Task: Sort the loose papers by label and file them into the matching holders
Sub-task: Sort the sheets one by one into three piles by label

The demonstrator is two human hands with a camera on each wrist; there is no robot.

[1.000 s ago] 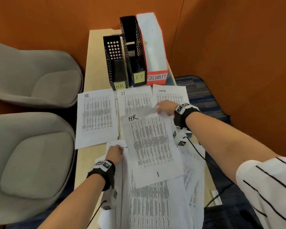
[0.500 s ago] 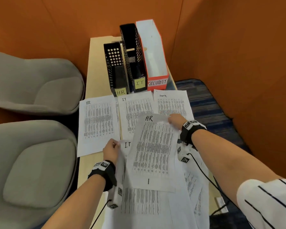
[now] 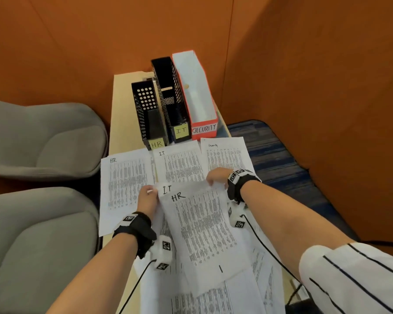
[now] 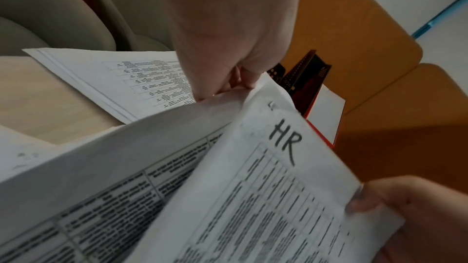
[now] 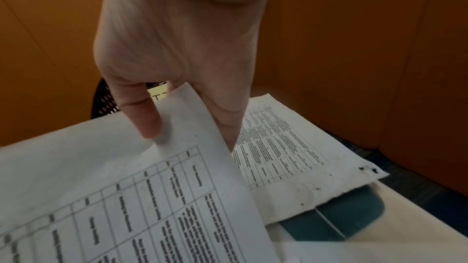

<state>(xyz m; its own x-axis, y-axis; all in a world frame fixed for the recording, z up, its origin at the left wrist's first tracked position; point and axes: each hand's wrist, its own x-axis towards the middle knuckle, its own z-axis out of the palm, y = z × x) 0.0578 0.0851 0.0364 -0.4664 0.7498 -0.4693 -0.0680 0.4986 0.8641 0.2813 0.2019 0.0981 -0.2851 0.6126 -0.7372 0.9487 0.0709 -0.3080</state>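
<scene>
Both hands busy: right hand (image 3: 216,177) pinching HR sheet (image 3: 204,230), left hand (image 3: 148,198) pinching IT sheet (image 3: 168,189). Sorting step; next, lay HR sheet on far-left HR pile (image 3: 125,177).

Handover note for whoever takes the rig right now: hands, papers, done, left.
Right hand pinches the top right corner of the HR sheet, lifted off the unsorted pile.
Left hand holds the IT sheet just beneath by its top left corner.
Done: three sorted stacks lie before the holders: HR stack, IT stack, Security stack.
Left: put the held sheet on the HR stack, sort the pile, then file. I see no filed sheets in the HR holder, IT holder or Security holder.
</scene>
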